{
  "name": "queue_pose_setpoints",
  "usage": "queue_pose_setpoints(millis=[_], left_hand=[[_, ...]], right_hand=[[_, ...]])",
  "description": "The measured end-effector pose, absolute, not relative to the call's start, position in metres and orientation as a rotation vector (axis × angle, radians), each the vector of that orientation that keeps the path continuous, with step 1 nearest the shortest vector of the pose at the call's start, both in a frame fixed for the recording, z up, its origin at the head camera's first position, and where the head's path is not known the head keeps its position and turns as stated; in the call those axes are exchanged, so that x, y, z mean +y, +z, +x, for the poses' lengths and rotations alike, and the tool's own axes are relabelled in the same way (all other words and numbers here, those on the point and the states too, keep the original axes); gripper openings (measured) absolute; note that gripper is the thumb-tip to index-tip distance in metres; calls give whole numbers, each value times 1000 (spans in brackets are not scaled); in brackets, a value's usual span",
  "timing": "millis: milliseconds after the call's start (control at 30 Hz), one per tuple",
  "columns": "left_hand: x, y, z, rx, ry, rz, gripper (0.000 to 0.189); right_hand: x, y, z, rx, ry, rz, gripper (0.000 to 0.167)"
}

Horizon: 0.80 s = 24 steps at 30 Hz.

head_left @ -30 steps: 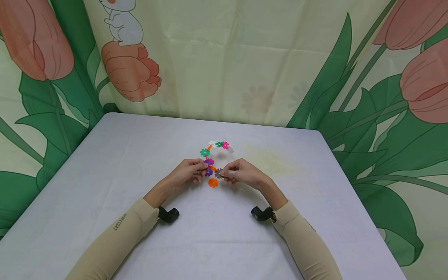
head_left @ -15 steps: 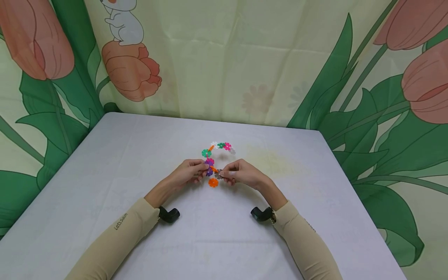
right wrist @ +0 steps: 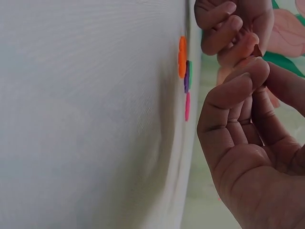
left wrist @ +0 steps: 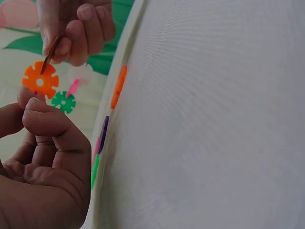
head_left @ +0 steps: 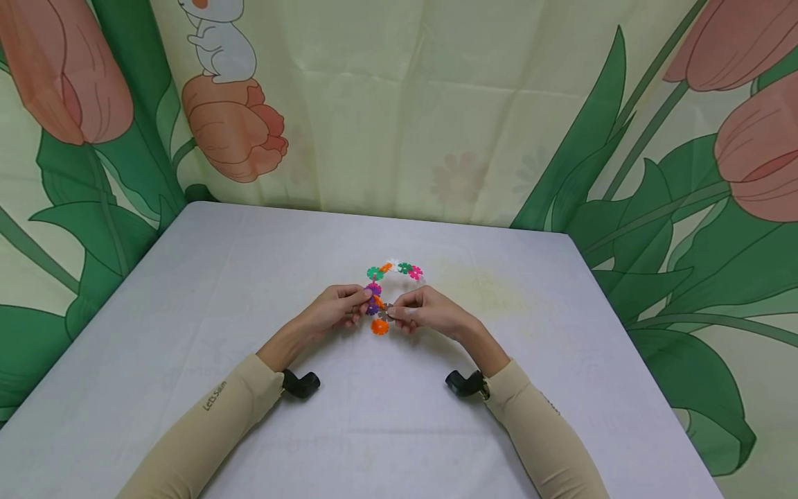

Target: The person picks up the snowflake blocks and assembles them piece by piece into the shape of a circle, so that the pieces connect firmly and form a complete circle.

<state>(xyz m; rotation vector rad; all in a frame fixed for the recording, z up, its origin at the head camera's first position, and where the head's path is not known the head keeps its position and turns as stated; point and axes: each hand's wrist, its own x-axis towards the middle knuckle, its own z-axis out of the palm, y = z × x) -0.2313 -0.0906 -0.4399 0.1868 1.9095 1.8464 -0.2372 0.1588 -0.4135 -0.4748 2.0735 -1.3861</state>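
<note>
My left hand pinches a chain of flower-shaped notched plastic discs near its purple disc. The chain curves away and right through a green disc, an orange one, a white one, another green one and a pink disc. A brown disc is pinched edge-on by my right hand. It meets the orange disc between the hands; how firmly they join I cannot tell. In the right wrist view, my fingers cover most of the brown disc.
A loose orange disc lies on the white-covered table just in front of the hands. Purple, green and pink discs lie low by the tabletop beyond it. A tulip-print curtain hangs behind the table.
The chain's far end has swung to the right and a little nearer. My right hand has shifted slightly left with the brown disc; the left hand has barely moved.
</note>
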Motion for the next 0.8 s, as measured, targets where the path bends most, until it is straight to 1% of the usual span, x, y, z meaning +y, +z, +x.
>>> queue_pose_setpoints(millis=[167,367,467,633,800], left_hand=[[-91,-442,-232,1929,1842,204,30],[-90,-441,-233,1933,1829,199,27],[-91,-442,-233,1937,1773,269,26],[-92,-440,-230,1961,1652,400,32],[-92,-440,-228,1973,1626,464,35]], right_hand=[[157,-415,-236,2082,-1381,-537,31],[155,-413,-235,2142,-1392,-554,30],[155,-413,-235,2161,-1405,-551,32],[153,-414,-233,2161,-1426,-549,36],[150,-413,-231,2174,-1428,-569,36]])
